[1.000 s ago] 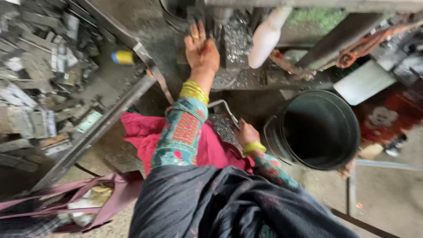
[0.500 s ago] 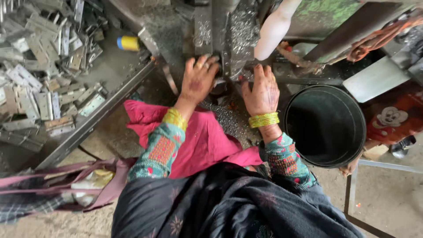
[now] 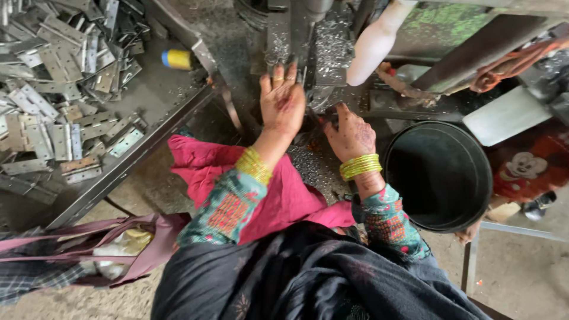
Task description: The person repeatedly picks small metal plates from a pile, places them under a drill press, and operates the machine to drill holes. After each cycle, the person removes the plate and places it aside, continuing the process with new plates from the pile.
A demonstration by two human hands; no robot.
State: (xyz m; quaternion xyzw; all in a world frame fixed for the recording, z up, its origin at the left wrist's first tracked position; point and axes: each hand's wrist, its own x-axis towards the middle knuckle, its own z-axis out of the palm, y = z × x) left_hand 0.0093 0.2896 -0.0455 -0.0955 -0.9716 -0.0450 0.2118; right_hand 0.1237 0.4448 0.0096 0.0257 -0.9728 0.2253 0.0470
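My left hand [image 3: 283,102] lies flat with the fingers stretched out, their tips touching the base of a grey metal press machine [image 3: 283,32]. Nothing shows in it. Just to its right, my right hand [image 3: 351,134] is curled at the foot of the same machine. Its fingertips are hidden, so I cannot tell whether it holds anything. Both wrists wear yellow-green bangles. Shiny metal shavings [image 3: 308,165] cover the surface below the hands, above the pink cloth [image 3: 207,161] on my lap.
A metal tray [image 3: 142,149] on the left holds a heap of several flat metal hinges [image 3: 65,89] and a yellow-and-blue spool [image 3: 178,59]. A black bucket [image 3: 441,178] stands at the right. A white handle [image 3: 373,42] slants above it. A mauve bag [image 3: 89,252] lies lower left.
My left hand has reached farther up to the machine base with its fingers straightened. My right hand has come up from my lap and now curls beside it.
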